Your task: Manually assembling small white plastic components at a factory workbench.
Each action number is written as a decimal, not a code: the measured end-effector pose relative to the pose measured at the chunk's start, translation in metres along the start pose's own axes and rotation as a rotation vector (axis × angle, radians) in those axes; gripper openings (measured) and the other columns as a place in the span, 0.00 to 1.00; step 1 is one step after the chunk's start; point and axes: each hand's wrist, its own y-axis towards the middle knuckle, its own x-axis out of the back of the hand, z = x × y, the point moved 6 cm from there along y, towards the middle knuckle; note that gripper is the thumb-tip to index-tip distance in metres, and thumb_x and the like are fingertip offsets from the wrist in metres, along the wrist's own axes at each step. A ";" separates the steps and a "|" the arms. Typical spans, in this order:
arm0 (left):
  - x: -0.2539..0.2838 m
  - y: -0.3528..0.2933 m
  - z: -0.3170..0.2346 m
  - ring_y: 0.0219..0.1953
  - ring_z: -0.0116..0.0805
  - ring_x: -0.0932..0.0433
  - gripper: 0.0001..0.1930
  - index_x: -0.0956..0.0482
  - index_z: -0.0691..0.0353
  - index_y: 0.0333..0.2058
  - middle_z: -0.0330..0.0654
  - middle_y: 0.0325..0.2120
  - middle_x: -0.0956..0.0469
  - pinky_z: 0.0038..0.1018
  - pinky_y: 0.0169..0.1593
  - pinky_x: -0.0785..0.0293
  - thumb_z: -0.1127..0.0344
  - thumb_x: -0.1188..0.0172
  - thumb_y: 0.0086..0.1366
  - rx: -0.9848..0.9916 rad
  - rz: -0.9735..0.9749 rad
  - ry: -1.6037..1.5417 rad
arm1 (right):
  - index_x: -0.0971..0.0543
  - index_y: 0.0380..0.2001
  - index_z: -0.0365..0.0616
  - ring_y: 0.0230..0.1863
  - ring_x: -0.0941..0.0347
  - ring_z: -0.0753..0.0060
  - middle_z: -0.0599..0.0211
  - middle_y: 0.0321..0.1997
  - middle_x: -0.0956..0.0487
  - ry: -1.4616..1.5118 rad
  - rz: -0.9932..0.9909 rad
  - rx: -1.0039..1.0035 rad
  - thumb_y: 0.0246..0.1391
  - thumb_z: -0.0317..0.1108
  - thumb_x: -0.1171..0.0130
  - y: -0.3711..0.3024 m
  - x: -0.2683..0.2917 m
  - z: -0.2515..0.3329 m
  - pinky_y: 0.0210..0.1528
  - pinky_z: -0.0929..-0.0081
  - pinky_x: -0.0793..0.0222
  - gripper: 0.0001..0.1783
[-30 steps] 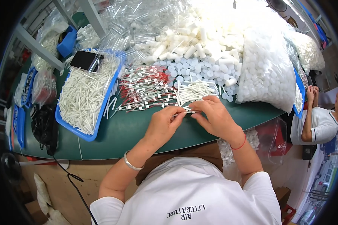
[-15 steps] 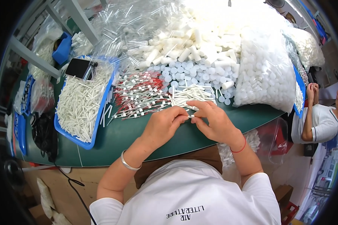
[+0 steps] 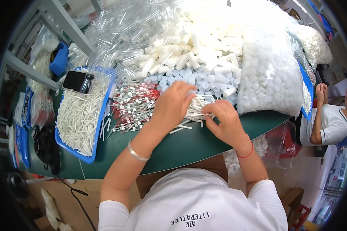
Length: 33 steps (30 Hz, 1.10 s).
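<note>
My left hand (image 3: 172,104) reaches over the near edge of a heap of translucent round caps (image 3: 210,79). Its thumb and forefinger close toward each other, slightly blurred, and what lies between them is unclear. My right hand (image 3: 228,122) pinches a short white stick (image 3: 199,114) at the right edge of a loose pile of such white sticks (image 3: 196,104). Several of these sticks have spread onto the green table top (image 3: 173,148). Left of my left hand lies a bundle of thin red and white rods with small white pieces on them (image 3: 133,104).
A blue tray (image 3: 89,158) of white sticks stands at left, with a black phone-like device (image 3: 78,81) on top. Thick white cylinders (image 3: 189,57) and clear plastic wrapping (image 3: 115,34) lie behind. A bulging bag of caps (image 3: 268,81) stands right. Another person (image 3: 331,123) sits far right.
My hands have parted from the small white piece they held together. The left has moved forward to the caps, the right to the white sticks; the view has shifted slightly.
</note>
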 end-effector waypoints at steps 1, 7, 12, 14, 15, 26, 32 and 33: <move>-0.004 0.011 0.004 0.38 0.47 0.24 0.10 0.23 0.63 0.41 0.48 0.36 0.25 0.35 0.40 0.26 0.70 0.39 0.61 -0.052 -0.035 0.099 | 0.21 0.30 0.44 0.33 0.28 0.61 0.65 0.28 0.24 0.033 -0.047 -0.028 0.44 0.23 0.37 0.000 0.004 -0.002 0.42 0.67 0.33 0.07; -0.029 0.041 0.026 0.42 0.48 0.25 0.12 0.21 0.65 0.41 0.48 0.35 0.26 0.37 0.43 0.26 0.75 0.38 0.57 -0.095 0.035 0.314 | 0.21 0.33 0.40 0.32 0.27 0.75 0.69 0.28 0.22 0.354 -0.193 -0.444 0.51 0.25 0.37 -0.014 0.011 -0.036 0.39 0.78 0.32 0.05; -0.010 0.019 0.021 0.38 0.35 0.20 0.15 0.22 0.66 0.46 0.43 0.36 0.20 0.30 0.43 0.24 0.71 0.37 0.60 0.229 0.071 -0.194 | 0.22 0.40 0.36 0.38 0.22 0.72 0.58 0.38 0.18 1.005 -0.372 -0.595 0.58 0.25 0.42 -0.015 0.011 -0.041 0.45 0.77 0.29 0.08; -0.009 -0.001 0.018 0.40 0.33 0.20 0.15 0.23 0.69 0.47 0.44 0.38 0.20 0.28 0.45 0.23 0.71 0.38 0.62 0.410 0.071 -0.572 | 0.21 0.42 0.34 0.40 0.22 0.75 0.58 0.40 0.18 1.056 -0.370 -0.535 0.58 0.24 0.41 -0.015 0.010 -0.038 0.46 0.79 0.27 0.09; -0.015 -0.016 0.019 0.41 0.31 0.20 0.16 0.24 0.71 0.49 0.44 0.40 0.20 0.26 0.46 0.22 0.71 0.39 0.64 0.591 0.067 -0.955 | 0.21 0.42 0.35 0.40 0.22 0.75 0.58 0.40 0.18 1.092 -0.355 -0.522 0.58 0.24 0.41 -0.014 0.007 -0.034 0.47 0.79 0.28 0.09; -0.004 -0.065 -0.006 0.44 0.31 0.21 0.17 0.26 0.71 0.52 0.44 0.48 0.24 0.24 0.49 0.22 0.73 0.42 0.65 0.640 0.010 -1.217 | 0.21 0.42 0.34 0.43 0.23 0.76 0.61 0.41 0.18 1.116 -0.275 -0.447 0.56 0.22 0.39 -0.013 -0.003 0.005 0.47 0.81 0.28 0.10; 0.010 -0.072 -0.016 0.41 0.27 0.23 0.16 0.25 0.69 0.52 0.44 0.54 0.32 0.23 0.50 0.23 0.74 0.43 0.66 0.466 -0.070 -1.014 | 0.21 0.39 0.35 0.41 0.23 0.76 0.60 0.40 0.18 0.800 -0.176 -0.404 0.54 0.20 0.39 -0.017 -0.005 0.015 0.44 0.82 0.29 0.08; 0.010 -0.072 -0.017 0.41 0.27 0.23 0.16 0.25 0.69 0.52 0.44 0.54 0.32 0.23 0.50 0.23 0.74 0.43 0.66 0.467 -0.073 -1.014 | 0.21 0.39 0.35 0.41 0.23 0.76 0.60 0.40 0.18 0.801 -0.174 -0.403 0.54 0.20 0.39 -0.018 -0.005 0.014 0.44 0.82 0.29 0.08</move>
